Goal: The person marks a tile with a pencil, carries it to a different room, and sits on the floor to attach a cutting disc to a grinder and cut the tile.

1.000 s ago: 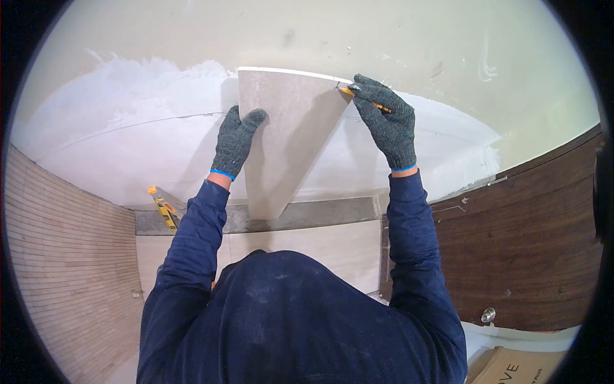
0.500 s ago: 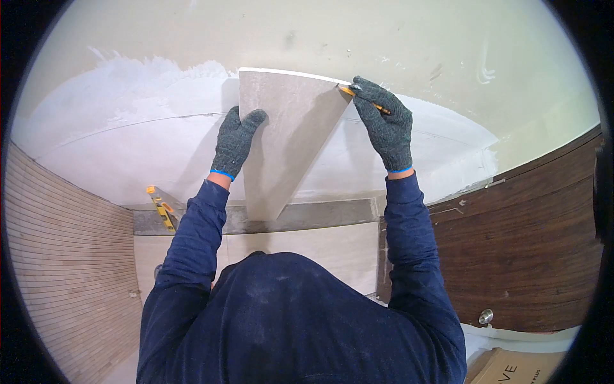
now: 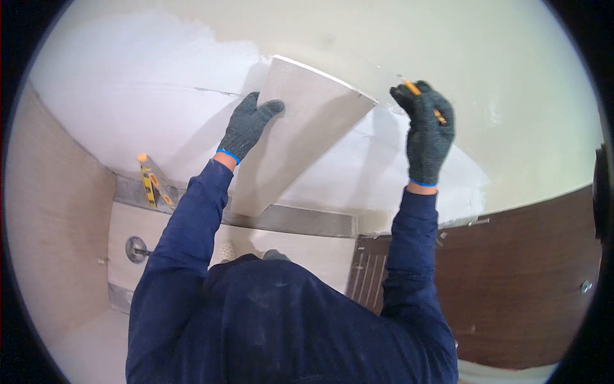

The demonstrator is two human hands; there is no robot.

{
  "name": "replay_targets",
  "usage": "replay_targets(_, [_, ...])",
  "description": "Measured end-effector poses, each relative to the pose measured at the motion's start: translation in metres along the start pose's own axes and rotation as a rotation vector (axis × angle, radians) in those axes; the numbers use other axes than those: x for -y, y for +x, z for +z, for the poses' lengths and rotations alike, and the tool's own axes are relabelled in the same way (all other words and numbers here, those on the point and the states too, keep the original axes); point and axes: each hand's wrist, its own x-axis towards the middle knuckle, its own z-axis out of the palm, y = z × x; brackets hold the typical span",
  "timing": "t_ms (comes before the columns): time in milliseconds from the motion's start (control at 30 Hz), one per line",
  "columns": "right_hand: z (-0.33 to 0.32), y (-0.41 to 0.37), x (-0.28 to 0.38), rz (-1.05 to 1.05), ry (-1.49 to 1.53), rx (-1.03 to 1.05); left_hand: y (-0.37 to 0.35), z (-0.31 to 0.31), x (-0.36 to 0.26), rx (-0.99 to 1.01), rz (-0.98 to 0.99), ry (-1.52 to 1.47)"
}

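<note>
A grey-beige tile (image 3: 300, 121) with a slanted right side leans upright against the white-plastered wall (image 3: 160, 70). My left hand (image 3: 248, 125), in a dark knit glove, grips the tile's left edge, thumb on its front face and fingers out of sight behind. To the right of the tile's upper corner, my gloved right hand (image 3: 430, 128) is closed around a yellow pencil (image 3: 411, 86). The pencil's tip points up and left, apart from the tile.
A yellow spirit level (image 3: 148, 184) leans at the wall's foot on the left. A round metal object (image 3: 135, 249) lies on the pale floor (image 3: 313, 246). A dark wooden door (image 3: 511, 275) with a knob (image 3: 586, 287) stands right, and a tan wall (image 3: 64, 192) left.
My right hand has moved up and right, taking the pencil away from the tile's upper right corner. My left hand still holds the tile; the view has turned and tilted.
</note>
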Motion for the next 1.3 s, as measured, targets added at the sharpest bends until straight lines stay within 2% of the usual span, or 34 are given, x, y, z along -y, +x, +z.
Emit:
replay_targets(33, [0.002,0.012,0.013,0.042,0.123,0.043,-0.001,-0.001,0.0,0.04,-0.023,-0.037])
replay_targets(67, [0.003,0.024,0.021,0.024,0.08,0.093,-0.002,-0.001,0.0,0.079,-0.045,-0.078])
replay_targets(200, [0.018,0.055,0.053,0.062,-0.056,0.346,-0.001,0.012,0.016,-0.064,0.004,-0.023])
replay_targets(267, [0.029,0.065,0.055,-0.038,-0.273,0.489,-0.008,0.017,0.01,-0.212,0.04,0.109])
replay_targets(300, [0.037,0.067,0.057,-0.04,-0.271,0.52,-0.01,0.016,0.008,-0.237,0.027,0.097])
replay_targets(367, [0.061,0.073,0.061,0.071,-0.279,0.677,-0.008,0.01,0.006,0.014,-0.034,-0.092])
replay_targets(500, [0.105,0.089,0.049,0.084,-0.392,0.965,-0.006,0.013,0.013,-0.07,-0.009,-0.11])
replay_targets(533, [0.118,0.091,0.045,0.024,-0.471,1.02,-0.008,0.011,0.01,-0.047,-0.006,-0.112])
replay_targets(600, [0.139,0.093,0.042,0.044,-0.509,1.098,-0.013,0.015,0.012,-0.055,-0.011,-0.142])
replay_targets(700, [0.163,0.092,0.039,0.061,-0.595,1.174,-0.004,0.023,0.028,-0.095,0.054,-0.095])
replay_targets(867, [0.179,0.103,0.032,0.044,-0.706,1.277,-0.017,0.024,0.019,-0.12,0.003,-0.105])
replay_targets(967, [0.186,0.104,0.035,0.112,-0.697,1.315,-0.01,0.033,0.028,-0.18,0.0,-0.073])
replay_targets(1200, [0.185,0.11,0.029,0.216,-0.717,1.344,-0.008,0.031,0.031,-0.152,0.029,-0.026])
replay_targets(1300, [0.183,0.11,0.027,0.243,-0.692,1.285,-0.012,0.029,0.028,-0.141,0.038,-0.054])
